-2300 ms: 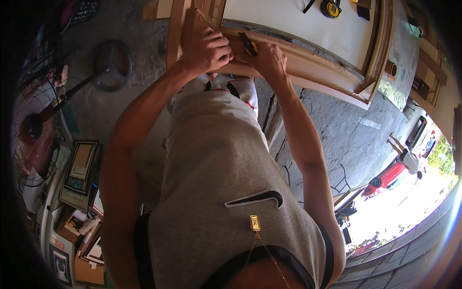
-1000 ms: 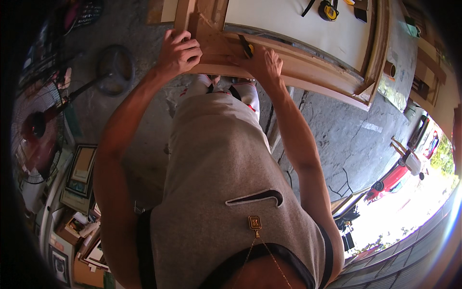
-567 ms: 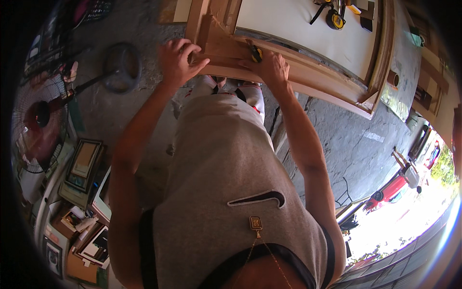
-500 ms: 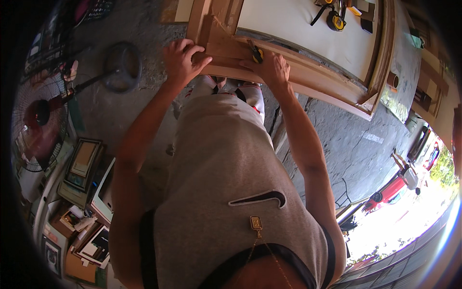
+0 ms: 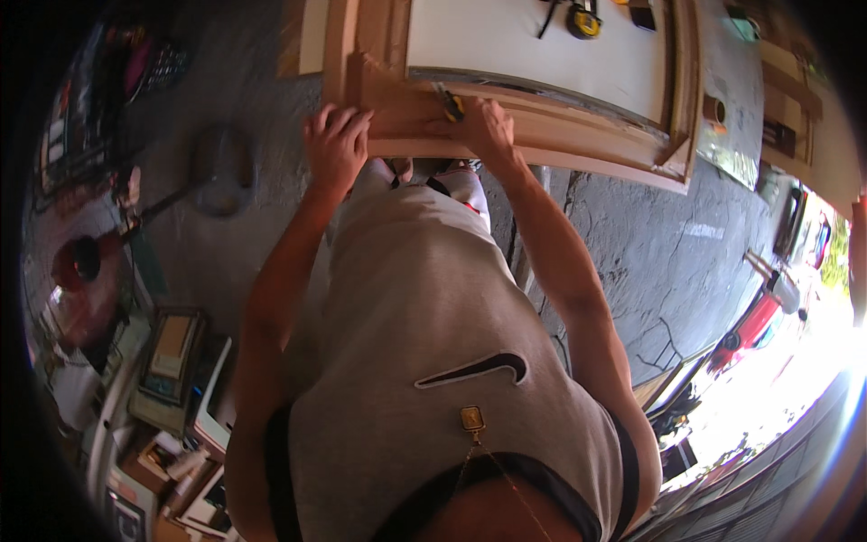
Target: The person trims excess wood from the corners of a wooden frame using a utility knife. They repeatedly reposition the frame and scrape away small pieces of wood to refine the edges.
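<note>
Left hand (image 5: 336, 144): I have slid it along the frame (image 5: 542, 149); fingers spread flat (gripping nothing).
Right hand (image 5: 485, 126): unmoved, pinching a yellow tool (image 5: 452, 107) on the wood.

The long moulded wooden frame (image 5: 542, 126) is pale tan, enclosing a plain white flat panel (image 5: 533, 41). On that panel lies a yellow-and-black round tape measure (image 5: 583, 22). Below the frame, the cracked concrete floor (image 5: 668, 262) is mottled grey.

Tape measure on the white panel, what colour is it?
Yellow and black; the tape measure lies near the top edge of the head view.
</note>
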Tool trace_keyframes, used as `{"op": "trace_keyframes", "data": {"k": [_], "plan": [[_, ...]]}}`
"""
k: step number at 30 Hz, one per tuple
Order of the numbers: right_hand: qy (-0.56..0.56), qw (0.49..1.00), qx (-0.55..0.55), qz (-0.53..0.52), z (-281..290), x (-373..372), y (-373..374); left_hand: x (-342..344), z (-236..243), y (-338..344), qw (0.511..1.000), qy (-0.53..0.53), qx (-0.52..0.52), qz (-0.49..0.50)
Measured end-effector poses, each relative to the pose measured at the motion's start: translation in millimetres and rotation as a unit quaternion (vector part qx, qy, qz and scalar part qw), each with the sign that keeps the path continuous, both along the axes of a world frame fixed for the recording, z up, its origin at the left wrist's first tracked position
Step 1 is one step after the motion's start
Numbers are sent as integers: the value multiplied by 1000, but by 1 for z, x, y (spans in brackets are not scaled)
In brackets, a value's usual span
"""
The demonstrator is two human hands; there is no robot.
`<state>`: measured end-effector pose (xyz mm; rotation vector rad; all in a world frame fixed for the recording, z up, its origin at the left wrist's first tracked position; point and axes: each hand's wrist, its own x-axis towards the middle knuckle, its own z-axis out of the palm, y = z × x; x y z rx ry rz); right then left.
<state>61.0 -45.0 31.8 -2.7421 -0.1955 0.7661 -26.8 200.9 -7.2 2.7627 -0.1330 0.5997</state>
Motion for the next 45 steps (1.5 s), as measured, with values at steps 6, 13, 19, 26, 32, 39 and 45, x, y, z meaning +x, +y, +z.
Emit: {"op": "trace_keyframes", "data": {"k": [6, 13, 19, 26, 32, 39, 45], "plan": [[-34, 968, 180, -172, 13, -50, -40, -10, -6, -9, 999, -47, 13, 20], [55, 752, 447, -482, -4, -140, -94, 16, 25, -1, 996, 27, 1, -86], [33, 666, 575, -473, -7, -163, -126, 55, 28, -51, 937, 66, -37, -340], [18, 641, 583, -499, -3, -165, -204, 71, 23, -72, 929, 104, 10, -355], [-35, 642, 583, -497, -12, -162, -269, 77, 30, -110, 922, 188, 13, -339], [-62, 610, 571, -545, -20, -174, -328, 97, 13, -228, 895, 144, -78, -414], [-83, 598, 564, -563, -25, -188, -360, 140, 2, -386, 833, 119, -129, -525]]}}
